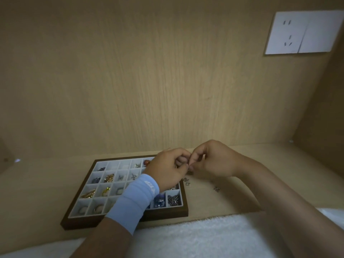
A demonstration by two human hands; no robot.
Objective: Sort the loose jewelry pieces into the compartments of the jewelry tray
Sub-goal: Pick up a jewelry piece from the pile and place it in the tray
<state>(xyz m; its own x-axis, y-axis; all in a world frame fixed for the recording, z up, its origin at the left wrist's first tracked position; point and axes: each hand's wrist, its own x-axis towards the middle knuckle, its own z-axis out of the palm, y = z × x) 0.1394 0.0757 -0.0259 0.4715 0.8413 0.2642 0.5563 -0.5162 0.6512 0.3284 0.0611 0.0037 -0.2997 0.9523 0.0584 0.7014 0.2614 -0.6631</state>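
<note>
Head view, lower centre: L hand (167, 169) (blue wrist sleeve (137, 200)) and R hand (214, 161) meet at the fingertips, both pinching one small jewelry piece (189, 171) just past the tray's right edge. Jewelry tray (167, 214) sits lower left under the L wrist. Two loose pieces (187, 181) lie on the shelf (37, 192) right of it, below the R hand.

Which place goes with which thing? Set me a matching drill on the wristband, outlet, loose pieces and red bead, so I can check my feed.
Things:
1. wristband
2. outlet
3. loose pieces
4. red bead

Places:
a. on the wall, upper right
b. in the far row of the tray
c. just behind the left hand
d. on the table, right of the tray

Pairs: 1-c; 2-a; 3-d; 4-b.
</note>
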